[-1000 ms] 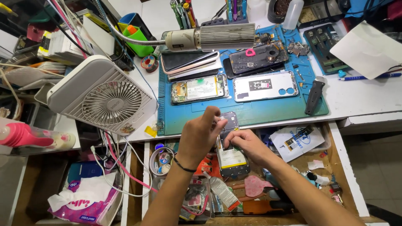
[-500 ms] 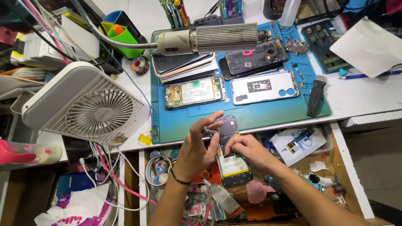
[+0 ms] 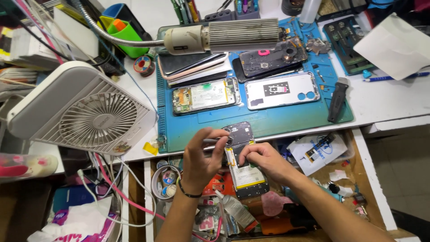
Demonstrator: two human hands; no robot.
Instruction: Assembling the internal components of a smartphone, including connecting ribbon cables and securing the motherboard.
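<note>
Holding the opened phone [image 3: 244,166] steadier, both hands unmoved.

Both forearms are bare, with no sleeves showing. The left hand [image 3: 201,161] has a thin dark band around its wrist; the right hand [image 3: 264,162] wears nothing.

Opened phone [image 3: 244,172], back cover off, battery exposed, lengthwise over drawer, held
</note>
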